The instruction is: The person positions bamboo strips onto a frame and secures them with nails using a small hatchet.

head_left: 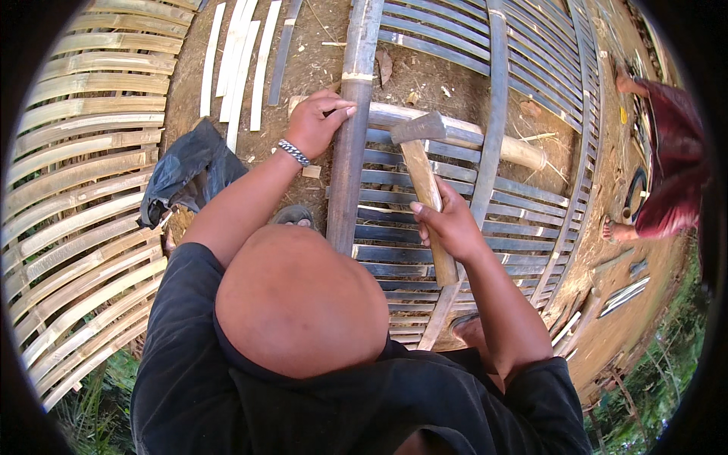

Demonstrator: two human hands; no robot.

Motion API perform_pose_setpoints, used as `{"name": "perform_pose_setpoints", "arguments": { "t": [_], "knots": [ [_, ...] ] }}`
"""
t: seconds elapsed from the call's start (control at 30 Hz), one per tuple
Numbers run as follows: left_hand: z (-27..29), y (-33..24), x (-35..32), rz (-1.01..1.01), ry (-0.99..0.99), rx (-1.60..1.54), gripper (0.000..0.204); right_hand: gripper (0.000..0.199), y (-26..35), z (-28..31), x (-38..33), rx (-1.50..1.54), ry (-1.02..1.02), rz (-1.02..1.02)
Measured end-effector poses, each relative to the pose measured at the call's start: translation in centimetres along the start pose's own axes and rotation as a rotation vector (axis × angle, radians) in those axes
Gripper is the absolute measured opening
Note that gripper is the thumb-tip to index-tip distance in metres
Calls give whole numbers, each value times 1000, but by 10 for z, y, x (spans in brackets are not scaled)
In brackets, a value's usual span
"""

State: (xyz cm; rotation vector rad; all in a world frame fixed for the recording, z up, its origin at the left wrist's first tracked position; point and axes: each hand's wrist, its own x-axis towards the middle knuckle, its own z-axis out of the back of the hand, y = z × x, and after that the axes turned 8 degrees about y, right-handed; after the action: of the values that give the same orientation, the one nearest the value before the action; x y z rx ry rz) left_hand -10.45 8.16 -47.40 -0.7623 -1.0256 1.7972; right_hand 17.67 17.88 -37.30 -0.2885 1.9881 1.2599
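My right hand is wrapped round the wooden handle of a hammer, its metal head raised over the bamboo frame. At the left edge of a dark upright bamboo pole, my left hand is closed, thumb and forefinger against the pole. Whatever is pinched there, if anything, is too small to make out. A pale round bamboo pole lies crosswise behind the hammer. Dark bamboo slats run between the long rails of the frame.
A panel of pale bamboo slats fills the left side. Beside it lies a black plastic bag. Several pale strips rest on the dirt beyond my left hand. At the right stands another person in a dark red garment.
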Motion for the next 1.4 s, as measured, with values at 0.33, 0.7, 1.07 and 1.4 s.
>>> {"name": "perform_pose_setpoints", "arguments": {
  "t": [0.33,0.7,1.07,1.4],
  "knots": [
    [-2,-5,-6,-2,-43,94,17,59,-2,1,8,-36,29,-9],
    [8,-6,-22,77,-41,-110,11,61,-13,5,10,-62,36,-18],
    [117,-30,-212,519,-487,-415,7,51,-5,9,1,-99,3,-20],
    [179,86,-162,744,-26,782,36,58,5,-14,9,-173,67,-4]
  ]
}}
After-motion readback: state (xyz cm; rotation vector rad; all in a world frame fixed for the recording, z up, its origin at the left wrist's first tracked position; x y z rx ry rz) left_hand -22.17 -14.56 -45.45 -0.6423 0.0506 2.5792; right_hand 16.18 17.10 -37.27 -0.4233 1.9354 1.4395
